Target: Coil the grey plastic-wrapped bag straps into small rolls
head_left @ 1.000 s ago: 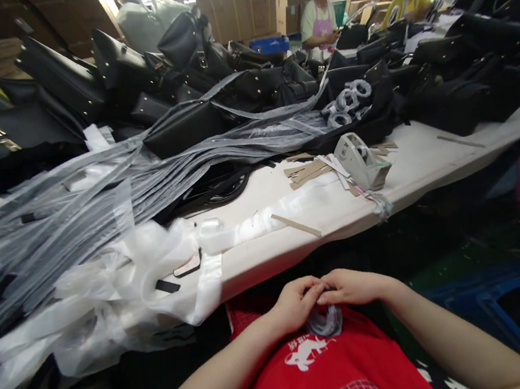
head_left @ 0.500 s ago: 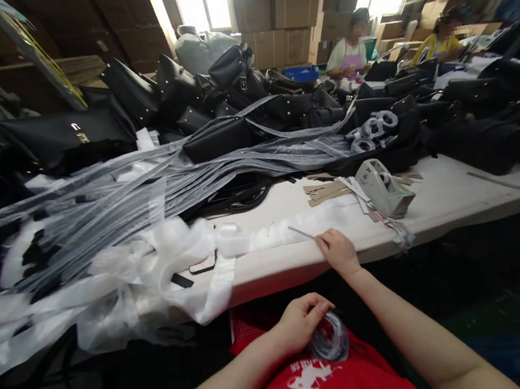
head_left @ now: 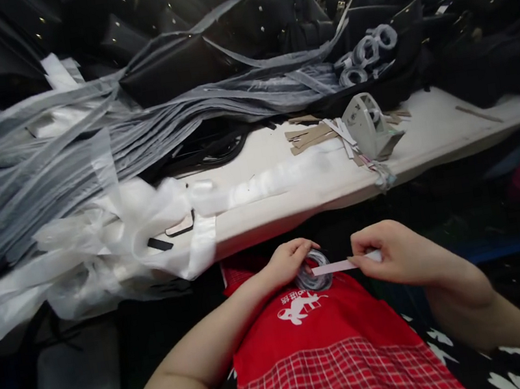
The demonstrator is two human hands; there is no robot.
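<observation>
My left hand (head_left: 295,260) is closed around one side of a coiled strap in clear plastic wrap (head_left: 321,280), held in front of the red apron (head_left: 307,338). In my right hand (head_left: 382,253) a narrow white strip of tape or paper (head_left: 333,267) is pinched between thumb and fingers. The strip's free end reaches left across the coil, close to my left fingertips. Whether it is stuck to the coil I cannot tell. Similar finished coils (head_left: 367,50) lie on the black goods beyond the table.
A grey tape dispenser (head_left: 368,128) stands on the white table (head_left: 263,217) beside brown and white paper strips (head_left: 312,136). Long plastic-wrapped straps (head_left: 188,117) and crumpled plastic film (head_left: 141,223) cover the left side. Black bags (head_left: 263,29) are heaped behind; co-workers sit at the back.
My right hand has come back from the table to the coil, bringing the strip. My left hand still holds the coil. The view has tilted downward.
</observation>
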